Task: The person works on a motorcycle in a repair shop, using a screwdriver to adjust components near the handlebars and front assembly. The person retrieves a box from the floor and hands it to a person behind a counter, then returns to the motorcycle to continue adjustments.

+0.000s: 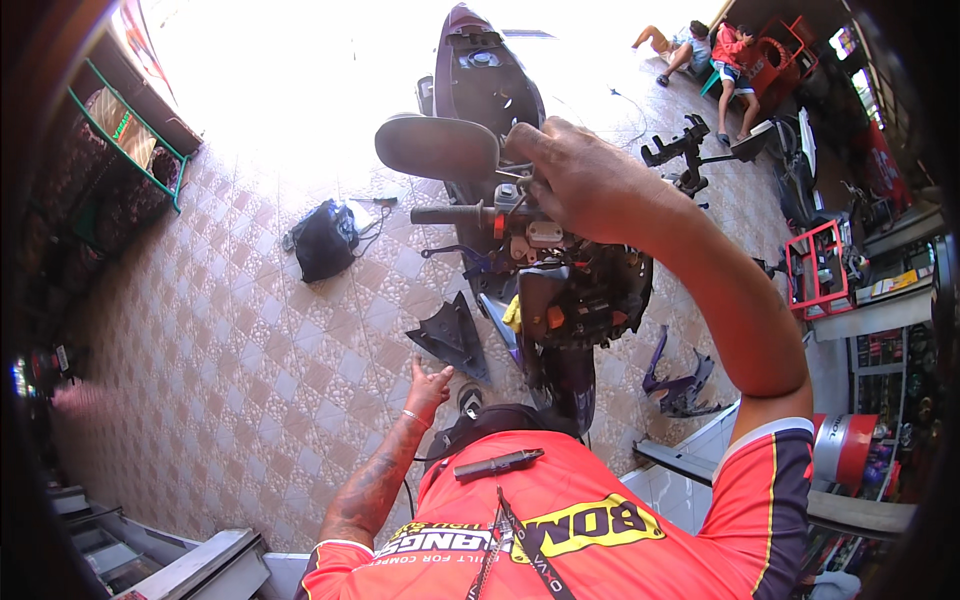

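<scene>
A partly stripped motorcycle (490,85) stands in front of me, its handlebar crossing the middle of the view. My right hand (580,175) is raised over the handlebar with its fingers curled, beside the inner end of the dark oval mirror (437,148). What lies between those fingers is hidden. Below the mirror are the black handlebar grip (450,215) and a dark blue lever (455,254). My left hand (430,388) hangs low at my side with fingers apart, holding nothing. Close to it in the view, a dark triangular panel (450,338) lies on the floor.
A black bag (326,242) sits on the tiled floor at left. Another dark body panel (685,380) lies right of the motorcycle. A red metal frame (818,268) and shelving (880,315) line the right side. Two people (735,70) sit at the far right.
</scene>
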`<state>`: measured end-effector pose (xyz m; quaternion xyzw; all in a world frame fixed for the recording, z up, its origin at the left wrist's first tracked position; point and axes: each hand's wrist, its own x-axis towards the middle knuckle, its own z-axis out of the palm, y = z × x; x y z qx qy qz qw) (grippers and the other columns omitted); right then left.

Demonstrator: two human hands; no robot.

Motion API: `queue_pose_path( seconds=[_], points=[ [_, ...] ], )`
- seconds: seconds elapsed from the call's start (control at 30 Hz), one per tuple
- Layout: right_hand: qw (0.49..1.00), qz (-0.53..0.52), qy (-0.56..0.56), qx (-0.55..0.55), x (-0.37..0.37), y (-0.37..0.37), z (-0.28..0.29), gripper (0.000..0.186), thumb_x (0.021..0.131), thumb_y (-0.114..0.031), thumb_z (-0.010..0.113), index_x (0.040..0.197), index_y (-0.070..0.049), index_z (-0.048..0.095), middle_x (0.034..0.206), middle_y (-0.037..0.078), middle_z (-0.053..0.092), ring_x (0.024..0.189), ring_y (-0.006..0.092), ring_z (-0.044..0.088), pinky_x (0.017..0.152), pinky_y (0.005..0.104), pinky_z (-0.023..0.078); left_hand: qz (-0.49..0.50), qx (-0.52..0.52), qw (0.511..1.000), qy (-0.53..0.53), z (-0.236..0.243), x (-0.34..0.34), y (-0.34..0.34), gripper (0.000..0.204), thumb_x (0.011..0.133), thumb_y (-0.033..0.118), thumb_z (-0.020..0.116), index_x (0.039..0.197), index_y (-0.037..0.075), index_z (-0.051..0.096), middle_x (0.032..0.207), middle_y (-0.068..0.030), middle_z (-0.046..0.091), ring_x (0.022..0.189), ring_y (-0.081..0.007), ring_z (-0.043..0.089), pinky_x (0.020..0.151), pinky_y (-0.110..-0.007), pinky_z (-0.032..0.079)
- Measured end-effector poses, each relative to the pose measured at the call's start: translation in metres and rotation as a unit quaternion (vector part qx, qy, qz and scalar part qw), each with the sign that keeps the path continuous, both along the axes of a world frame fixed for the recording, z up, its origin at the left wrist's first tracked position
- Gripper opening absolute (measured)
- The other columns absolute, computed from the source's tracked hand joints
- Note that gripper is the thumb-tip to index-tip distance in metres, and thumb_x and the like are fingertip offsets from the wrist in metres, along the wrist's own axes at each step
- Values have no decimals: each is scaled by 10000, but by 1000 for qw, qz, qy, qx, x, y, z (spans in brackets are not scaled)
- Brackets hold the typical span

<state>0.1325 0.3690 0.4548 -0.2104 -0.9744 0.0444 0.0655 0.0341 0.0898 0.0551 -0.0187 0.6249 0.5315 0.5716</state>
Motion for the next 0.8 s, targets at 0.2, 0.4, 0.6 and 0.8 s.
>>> queue_pose_path(
  seconds=[0.2,0.4,0.6,0.8],
  points=[
    [998,27,-63,-17,-5,-5,3,291,943,-186,620,1183,-43,540,1093,207,597,987,417,645,832,470,533,-12,-4,1000,1,-3,2,-1,977,895,156,745,1564,167,33,778,7,479,587,-86,475,494,-245,436],
    [989,-108,-95,-23,-8,-10,6,297,916,-180,647,1162,-37,563,1138,194,563,1006,410,640,849,470,533,-20,-7,1000,1,-4,3,-3,987,894,158,743,1566,156,20,772,5,486,581,-87,480,501,-250,446],
    [995,79,2,59,-5,-14,3,364,886,-206,694,1183,-29,582,1061,191,587,986,389,654,838,454,539,-36,-11,999,-2,-4,2,-6,987,893,173,744,1564,140,20,781,5,494,589,-90,490,516,-254,462],
    [989,-116,-93,-7,4,-14,-5,207,894,-172,670,1050,-37,656,883,155,607,880,349,665,811,430,539,-29,-14,999,2,-4,2,-7,984,895,179,745,1561,146,22,803,-2,490,600,-90,489,520,-252,463]
  ],
)
